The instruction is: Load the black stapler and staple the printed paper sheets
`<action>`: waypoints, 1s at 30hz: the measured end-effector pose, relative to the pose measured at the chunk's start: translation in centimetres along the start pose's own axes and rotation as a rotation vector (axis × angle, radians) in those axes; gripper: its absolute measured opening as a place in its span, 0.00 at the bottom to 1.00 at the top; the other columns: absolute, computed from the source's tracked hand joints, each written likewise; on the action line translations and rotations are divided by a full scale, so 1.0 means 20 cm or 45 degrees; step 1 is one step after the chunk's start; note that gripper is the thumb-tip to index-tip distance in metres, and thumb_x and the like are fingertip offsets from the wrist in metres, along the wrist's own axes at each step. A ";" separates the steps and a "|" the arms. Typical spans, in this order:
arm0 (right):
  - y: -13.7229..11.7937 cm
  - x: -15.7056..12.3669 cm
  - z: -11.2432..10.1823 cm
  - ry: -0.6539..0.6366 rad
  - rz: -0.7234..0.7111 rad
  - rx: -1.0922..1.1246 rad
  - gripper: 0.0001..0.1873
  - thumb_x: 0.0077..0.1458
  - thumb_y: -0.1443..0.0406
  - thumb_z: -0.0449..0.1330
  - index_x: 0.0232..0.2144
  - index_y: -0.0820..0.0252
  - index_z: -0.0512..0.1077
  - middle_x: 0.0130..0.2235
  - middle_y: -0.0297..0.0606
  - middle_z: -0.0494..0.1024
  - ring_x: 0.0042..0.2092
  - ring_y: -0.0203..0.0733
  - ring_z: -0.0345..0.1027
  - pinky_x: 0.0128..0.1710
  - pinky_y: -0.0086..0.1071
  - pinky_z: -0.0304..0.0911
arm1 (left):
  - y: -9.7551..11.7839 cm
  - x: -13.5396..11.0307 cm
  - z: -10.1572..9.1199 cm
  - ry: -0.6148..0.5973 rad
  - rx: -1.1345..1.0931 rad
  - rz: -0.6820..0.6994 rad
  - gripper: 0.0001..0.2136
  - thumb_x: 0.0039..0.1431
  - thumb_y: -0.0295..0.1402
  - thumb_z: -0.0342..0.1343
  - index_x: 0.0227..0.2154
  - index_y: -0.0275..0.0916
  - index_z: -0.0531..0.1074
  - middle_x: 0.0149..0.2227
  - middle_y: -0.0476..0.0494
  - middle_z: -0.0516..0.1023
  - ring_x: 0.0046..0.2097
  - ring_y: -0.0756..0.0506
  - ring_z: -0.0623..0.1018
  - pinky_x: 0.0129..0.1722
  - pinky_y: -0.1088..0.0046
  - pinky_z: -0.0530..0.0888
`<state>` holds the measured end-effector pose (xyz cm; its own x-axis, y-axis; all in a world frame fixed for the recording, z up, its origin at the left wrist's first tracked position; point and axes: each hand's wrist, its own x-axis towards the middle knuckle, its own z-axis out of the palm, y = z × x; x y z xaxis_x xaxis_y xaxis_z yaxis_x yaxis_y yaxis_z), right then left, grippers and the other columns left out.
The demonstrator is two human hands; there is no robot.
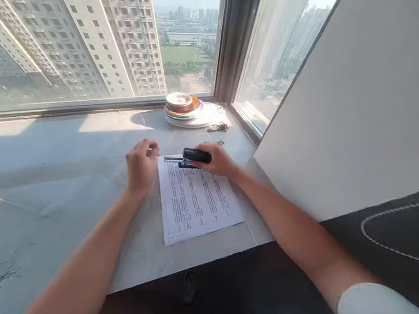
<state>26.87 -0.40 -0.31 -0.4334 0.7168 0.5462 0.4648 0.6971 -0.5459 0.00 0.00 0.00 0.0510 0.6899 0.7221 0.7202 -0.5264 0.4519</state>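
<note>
A black stapler (196,155) is in my right hand (220,159), with the fingers wrapped round its body. The metal magazine of the stapler sticks out to the left, apart from the black top arm. Beneath it, printed sheets of paper (197,206) lie on the pale stone sill. Just left of the sheets' top left corner is my left hand (140,166). Its fingers are curled and the fingertips are pinched together; whatever small thing they may hold is too unclear to name.
Stacked round rolls (182,111), white and orange, sit at the back by the window corner. Small dark items (220,127) lie beside them. A white wall (341,90) rises on the right, and the sill's front edge (194,264) is close to my body.
</note>
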 end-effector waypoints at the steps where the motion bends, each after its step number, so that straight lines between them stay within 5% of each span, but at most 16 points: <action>1: 0.00 0.00 0.00 -0.020 0.026 -0.006 0.14 0.57 0.57 0.70 0.40 0.60 0.78 0.34 0.36 0.77 0.37 0.41 0.70 0.40 0.32 0.61 | 0.00 0.00 0.01 -0.008 -0.007 0.030 0.04 0.63 0.24 0.62 0.37 0.39 0.78 0.33 0.47 0.82 0.32 0.46 0.80 0.38 0.68 0.73; 8: 0.02 0.00 -0.01 -0.100 0.156 -0.087 0.14 0.57 0.54 0.71 0.36 0.57 0.76 0.33 0.34 0.76 0.35 0.40 0.67 0.39 0.33 0.59 | 0.03 0.01 0.02 -0.032 -0.132 0.165 0.03 0.63 0.26 0.62 0.35 0.40 0.80 0.38 0.44 0.85 0.39 0.44 0.82 0.44 0.66 0.77; 16: 0.02 0.01 -0.01 -0.114 0.165 -0.091 0.13 0.56 0.56 0.71 0.37 0.57 0.77 0.32 0.33 0.76 0.34 0.39 0.66 0.40 0.33 0.58 | 0.05 0.00 0.01 -0.093 -0.222 0.194 0.04 0.66 0.31 0.62 0.38 0.41 0.82 0.31 0.48 0.82 0.32 0.47 0.78 0.38 0.68 0.74; 30: 0.02 0.01 -0.01 -0.112 0.152 -0.074 0.12 0.55 0.57 0.70 0.37 0.57 0.77 0.32 0.32 0.76 0.33 0.39 0.67 0.40 0.34 0.59 | 0.08 -0.02 0.03 -0.327 -0.486 0.247 0.06 0.66 0.31 0.62 0.39 0.44 0.85 0.43 0.44 0.86 0.44 0.43 0.84 0.49 0.65 0.78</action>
<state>27.11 0.08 -0.37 -0.4374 0.7950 0.4203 0.5599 0.6065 -0.5645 1.52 -0.71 0.13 0.3621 0.6362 0.6813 0.3785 -0.7683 0.5162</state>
